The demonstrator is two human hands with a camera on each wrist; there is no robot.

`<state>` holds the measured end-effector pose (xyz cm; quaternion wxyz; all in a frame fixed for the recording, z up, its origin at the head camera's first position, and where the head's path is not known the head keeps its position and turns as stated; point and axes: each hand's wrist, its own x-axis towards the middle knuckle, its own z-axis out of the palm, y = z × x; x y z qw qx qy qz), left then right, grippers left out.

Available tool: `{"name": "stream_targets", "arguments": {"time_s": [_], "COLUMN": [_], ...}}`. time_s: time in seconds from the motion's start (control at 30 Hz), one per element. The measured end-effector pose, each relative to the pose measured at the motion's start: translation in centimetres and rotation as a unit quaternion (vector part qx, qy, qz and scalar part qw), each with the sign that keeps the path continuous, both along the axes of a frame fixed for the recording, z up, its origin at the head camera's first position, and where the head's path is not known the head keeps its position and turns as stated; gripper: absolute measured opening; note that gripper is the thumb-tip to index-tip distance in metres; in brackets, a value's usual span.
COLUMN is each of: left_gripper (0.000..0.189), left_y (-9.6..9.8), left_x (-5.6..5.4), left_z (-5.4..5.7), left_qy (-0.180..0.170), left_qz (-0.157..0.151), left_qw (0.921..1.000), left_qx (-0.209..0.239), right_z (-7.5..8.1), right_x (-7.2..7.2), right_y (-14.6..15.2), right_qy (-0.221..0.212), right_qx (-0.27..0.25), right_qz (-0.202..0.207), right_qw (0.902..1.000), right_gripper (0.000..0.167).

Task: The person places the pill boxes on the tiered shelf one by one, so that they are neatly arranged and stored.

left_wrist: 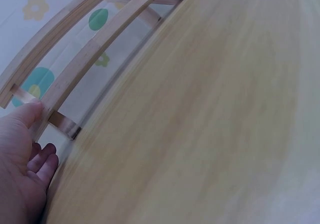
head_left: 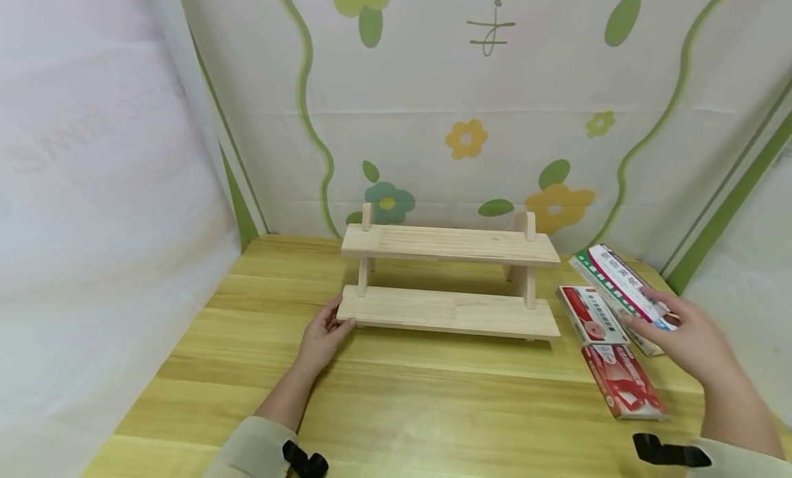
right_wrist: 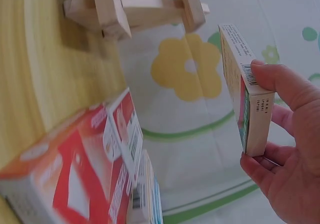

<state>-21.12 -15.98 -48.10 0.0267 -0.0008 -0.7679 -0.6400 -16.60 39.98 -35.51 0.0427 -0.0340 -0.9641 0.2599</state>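
Note:
A pale wooden two-tier shelf (head_left: 452, 243) stands on the table. At the left end of its lower board, my left hand (head_left: 320, 337) grips the corner, thumb along the front edge and fingertips below the board in the left wrist view. Over on the right, my right hand (head_left: 699, 337) holds a flat white medicine box (head_left: 621, 278) with a magenta stripe between thumb and fingers. In the right wrist view this box (right_wrist: 237, 59) is raised off the table, its end facing the palm. Below it lie a green-and-white box (head_left: 583, 263) and a red-and-white medicine box (head_left: 592, 316).
A red medicine box (head_left: 625, 382) lies closest to me among the boxes, right of the shelf. The wooden table (head_left: 433, 402) ends at the back against a floral curtain (head_left: 408, 141). White cloth (head_left: 105, 223) hangs along the left side.

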Motion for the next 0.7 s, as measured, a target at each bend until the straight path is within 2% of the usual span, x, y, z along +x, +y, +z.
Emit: {"name": "stream_targets", "arguments": {"time_s": [0.27, 0.53, 0.7], "left_gripper": [0.067, 0.067, 0.067], "left_y": [-0.1, 0.1, 0.1], "left_x": [0.0, 0.0, 0.1], "left_z": [0.2, 0.1, 0.0], "left_qy": [-0.011, 0.002, 0.003], "left_qz": [-0.007, 0.000, 0.005], "left_qw": [0.9999, 1.0000, 1.0000], "left_qx": [0.002, -0.003, -0.002], "right_z": [1.4, 2.5, 2.9], "right_x": [-2.0, -3.8, -5.1], "right_y": [-2.9, -6.4, -8.8], "right_qy": [-0.005, -0.014, -0.009], "right_qx": [-0.004, -0.021, -0.029], "right_qz": [0.022, 0.038, 0.066], "right_qw": [0.9997, 0.9990, 0.9974], "right_gripper": [0.084, 0.087, 0.087]}}
